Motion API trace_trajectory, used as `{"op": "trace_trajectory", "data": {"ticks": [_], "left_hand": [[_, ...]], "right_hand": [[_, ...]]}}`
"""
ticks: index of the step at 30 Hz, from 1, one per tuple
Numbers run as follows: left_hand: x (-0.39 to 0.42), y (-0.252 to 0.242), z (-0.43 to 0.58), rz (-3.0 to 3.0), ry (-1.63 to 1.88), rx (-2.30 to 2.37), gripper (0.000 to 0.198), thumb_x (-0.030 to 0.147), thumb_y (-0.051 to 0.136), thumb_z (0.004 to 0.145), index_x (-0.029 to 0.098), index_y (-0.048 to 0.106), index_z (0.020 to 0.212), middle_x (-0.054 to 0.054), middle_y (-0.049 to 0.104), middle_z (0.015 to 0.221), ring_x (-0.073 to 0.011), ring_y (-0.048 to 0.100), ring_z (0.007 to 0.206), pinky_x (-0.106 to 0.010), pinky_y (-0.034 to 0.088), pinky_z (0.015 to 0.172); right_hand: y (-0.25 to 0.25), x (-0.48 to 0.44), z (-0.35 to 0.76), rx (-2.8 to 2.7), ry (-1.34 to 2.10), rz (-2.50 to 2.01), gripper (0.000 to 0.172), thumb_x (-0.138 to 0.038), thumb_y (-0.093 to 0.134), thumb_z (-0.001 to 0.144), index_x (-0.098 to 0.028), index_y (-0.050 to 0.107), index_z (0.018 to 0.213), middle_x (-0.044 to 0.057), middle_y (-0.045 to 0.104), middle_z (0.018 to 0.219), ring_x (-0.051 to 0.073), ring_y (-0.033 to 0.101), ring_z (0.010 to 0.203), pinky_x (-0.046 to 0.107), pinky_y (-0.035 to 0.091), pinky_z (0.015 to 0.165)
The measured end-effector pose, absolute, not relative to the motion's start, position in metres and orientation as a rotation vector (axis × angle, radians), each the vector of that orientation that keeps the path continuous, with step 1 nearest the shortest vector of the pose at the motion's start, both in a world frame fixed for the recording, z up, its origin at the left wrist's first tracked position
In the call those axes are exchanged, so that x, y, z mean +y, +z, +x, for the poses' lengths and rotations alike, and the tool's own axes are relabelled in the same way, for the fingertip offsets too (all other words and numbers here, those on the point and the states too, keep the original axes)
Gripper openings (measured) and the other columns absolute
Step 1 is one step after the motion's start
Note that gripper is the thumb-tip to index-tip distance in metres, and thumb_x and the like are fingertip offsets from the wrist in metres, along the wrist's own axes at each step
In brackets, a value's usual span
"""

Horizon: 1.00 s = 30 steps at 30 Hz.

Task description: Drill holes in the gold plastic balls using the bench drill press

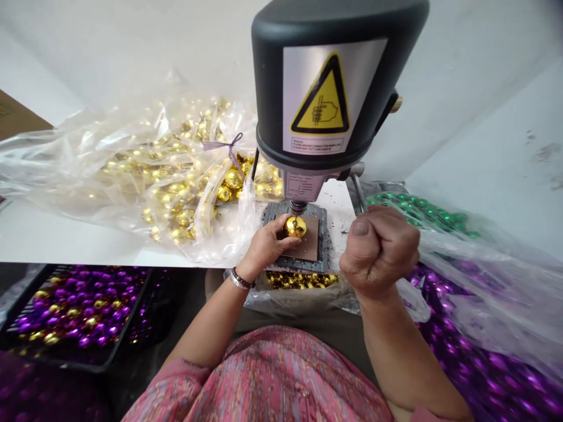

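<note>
With thumb and fingers, my left hand (275,239) grips a shiny gold ball (295,227) on a brown board (307,243) over the drill press's grey base (323,234). The chuck (298,205) is straight above the ball, and the bit reaches down to its top; whether it has entered cannot be made out. My right hand (380,246) is closed in a fist around the metal feed lever (358,193) at the side of the black drill press (338,76). Dark shavings lie around the base.
Clear bags of gold balls (176,176) cover the table's left part. A box of gold balls (303,280) is under the table's front edge. A black crate (109,357) holds purple and gold balls at lower left. Green balls (422,208) and bagged purple balls (475,363) lie right.
</note>
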<state>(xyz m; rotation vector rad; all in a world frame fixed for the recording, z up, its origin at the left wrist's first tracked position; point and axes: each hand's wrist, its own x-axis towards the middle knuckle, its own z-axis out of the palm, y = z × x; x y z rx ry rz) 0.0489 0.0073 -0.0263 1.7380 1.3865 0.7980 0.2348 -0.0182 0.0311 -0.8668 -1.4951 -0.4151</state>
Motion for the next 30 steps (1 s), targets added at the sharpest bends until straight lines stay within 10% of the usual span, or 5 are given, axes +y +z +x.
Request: {"op": "trace_trajectory", "data": {"ticks": [10, 17, 30], "left_hand": [[0.006, -0.026, 0.050, 1.722, 0.824, 1.380, 0.042, 0.030, 0.077, 0.076, 0.023, 0.069, 0.117, -0.001, 0.074, 0.106, -0.0220, 0.067, 0.099, -0.030, 0.050, 0.090], [0.004, -0.027, 0.053, 1.735, 0.811, 1.383, 0.044, 0.030, 0.075, 0.077, 0.021, 0.064, 0.119, -0.001, 0.072, 0.100, -0.0192, 0.065, 0.088, -0.028, 0.050, 0.080], [-0.081, -0.044, -0.009, 1.979, 0.466, 1.074, 0.058, 0.028, 0.076, 0.076, 0.025, 0.059, 0.132, -0.011, 0.065, 0.131, -0.0258, 0.063, 0.118, -0.041, 0.051, 0.104]], "right_hand": [[0.001, -0.009, 0.231, -1.466, -0.358, -0.800, 0.009, -0.016, 0.053, 0.084, -0.024, 0.054, 0.088, -0.003, 0.057, 0.073, 0.013, 0.059, 0.071, 0.035, 0.056, 0.075], [0.069, -0.018, 0.224, -1.297, -0.330, -1.029, 0.015, -0.030, 0.053, 0.094, -0.021, 0.059, 0.084, -0.003, 0.053, 0.069, 0.006, 0.049, 0.061, 0.024, 0.040, 0.058], [0.098, -0.013, 0.222, -1.254, -0.194, -1.071, 0.042, -0.053, 0.045, 0.095, -0.018, 0.052, 0.074, -0.003, 0.044, 0.072, 0.004, 0.047, 0.059, 0.027, 0.042, 0.063]]}}
